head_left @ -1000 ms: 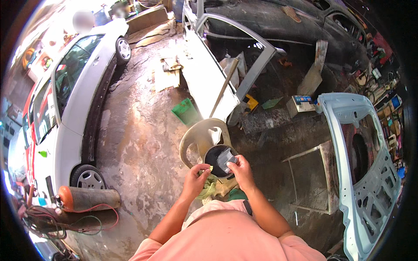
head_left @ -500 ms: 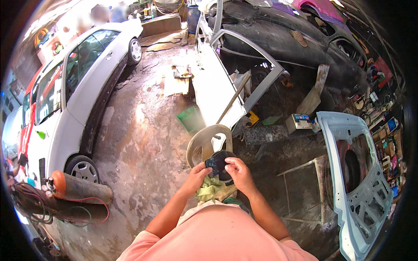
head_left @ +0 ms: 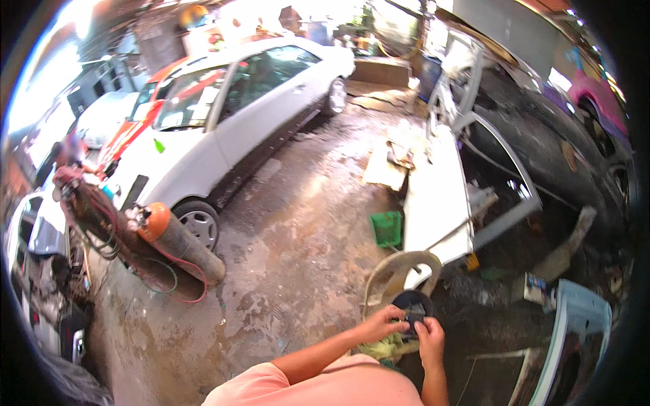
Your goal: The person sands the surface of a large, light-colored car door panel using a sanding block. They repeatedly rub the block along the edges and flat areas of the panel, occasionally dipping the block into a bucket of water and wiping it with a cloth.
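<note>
A small dark flat piece (head_left: 414,318) is pinched by my left hand (head_left: 383,323) and my right hand (head_left: 429,338); its material is unclear. Both hands are over a black round container (head_left: 413,299) at the seat of a beige plastic chair (head_left: 379,277), which has an oval opening in its back. A light green cloth (head_left: 379,349) lies just below my hands, partly hidden by my arm. Beyond the chair is a white car door (head_left: 433,223) with a bare window frame, and beside it a green plastic bin (head_left: 386,229).
A white car (head_left: 257,128) stands at the left, with gas cylinders and hoses (head_left: 189,250) by its front wheel. A dark car body (head_left: 555,149) fills the right, and a light blue panel (head_left: 562,325) stands lower right. Cardboard (head_left: 382,169) lies on the stained floor (head_left: 284,264).
The view has swung left, so the scene sits further right. My hands moved closer together on the dark piece; the clear plastic seen a second ago is not distinguishable now.
</note>
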Demonstrator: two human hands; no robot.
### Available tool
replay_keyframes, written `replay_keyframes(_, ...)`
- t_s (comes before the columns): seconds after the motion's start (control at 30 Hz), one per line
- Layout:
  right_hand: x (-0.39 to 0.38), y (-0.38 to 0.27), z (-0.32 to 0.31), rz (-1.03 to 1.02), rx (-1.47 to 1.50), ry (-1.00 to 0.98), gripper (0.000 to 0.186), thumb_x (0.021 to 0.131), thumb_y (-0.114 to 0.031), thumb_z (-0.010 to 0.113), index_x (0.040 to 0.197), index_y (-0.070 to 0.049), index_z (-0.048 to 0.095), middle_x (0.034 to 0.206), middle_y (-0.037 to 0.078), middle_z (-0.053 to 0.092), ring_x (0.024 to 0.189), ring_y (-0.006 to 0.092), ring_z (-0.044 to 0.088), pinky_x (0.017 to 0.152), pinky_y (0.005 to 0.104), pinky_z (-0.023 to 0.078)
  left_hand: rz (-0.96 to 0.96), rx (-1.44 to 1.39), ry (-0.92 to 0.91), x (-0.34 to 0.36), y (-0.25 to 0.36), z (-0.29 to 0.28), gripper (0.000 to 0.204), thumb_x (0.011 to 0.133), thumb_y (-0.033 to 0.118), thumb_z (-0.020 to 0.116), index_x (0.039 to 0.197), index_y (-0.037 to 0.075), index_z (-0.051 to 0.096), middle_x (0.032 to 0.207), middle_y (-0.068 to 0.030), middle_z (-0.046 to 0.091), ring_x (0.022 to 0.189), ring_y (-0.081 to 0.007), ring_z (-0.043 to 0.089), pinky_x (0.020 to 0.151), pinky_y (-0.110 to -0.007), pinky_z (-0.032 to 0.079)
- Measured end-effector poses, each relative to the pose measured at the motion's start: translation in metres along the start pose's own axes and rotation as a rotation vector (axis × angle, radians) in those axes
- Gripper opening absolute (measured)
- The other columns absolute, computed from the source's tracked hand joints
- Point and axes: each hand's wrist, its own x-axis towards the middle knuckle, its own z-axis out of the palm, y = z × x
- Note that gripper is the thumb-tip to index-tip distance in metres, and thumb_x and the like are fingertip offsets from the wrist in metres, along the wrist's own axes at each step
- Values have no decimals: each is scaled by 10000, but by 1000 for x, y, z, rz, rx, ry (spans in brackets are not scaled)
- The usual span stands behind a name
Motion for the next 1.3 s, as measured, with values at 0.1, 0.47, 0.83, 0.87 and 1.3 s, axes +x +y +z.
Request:
replay_keyframes(0.1,-5,-7,3,101,16,-57,111,1008,-97,663,1042,8,663,924,-1,657,846,83,601,796,270,519,205,-2,55,-5,-3,1,338,990,324,779,1041,4,680,1132,-95,681,1108,-198,617,984,-362,485)
replay_keyframes(0.47,4,2,-11,4,-185,-154,357,1039,-246,663,1219,62,679,1141,123,720,1049,222,643,970,352,495,4,-218,-94,4,-8,-5,193,967,152,779,988,62,609,908,43,621,875,-64,551,776,-255,464)
replay_keyframes(0.83,6,-29,2,-5,-257,-272,249,1053,-201,641,1192,-3,696,1102,101,727,991,238,656,941,344,506,-101,-126,62,-8,-7,1,313,966,280,802,1114,43,660,897,10,625,906,-90,564,815,-280,478)
replay_keyframes(0.87,5,-36,4,-30,-289,-297,235,1054,-203,638,1200,-31,702,1103,119,731,976,263,657,940,348,509,-115,-151,79,-9,-9,3,332,973,292,801,1139,36,672,920,10,638,916,-92,573,825,-278,484)
replay_keyframes(1.3,-9,-10,-14,49,-19,-80,152,995,-146,715,1057,-9,689,937,22,689,878,84,589,790,298,511,-306,-197,-190,15,5,-1,161,973,115,778,1118,51,751,1012,22,715,931,-76,623,838,-266,513)
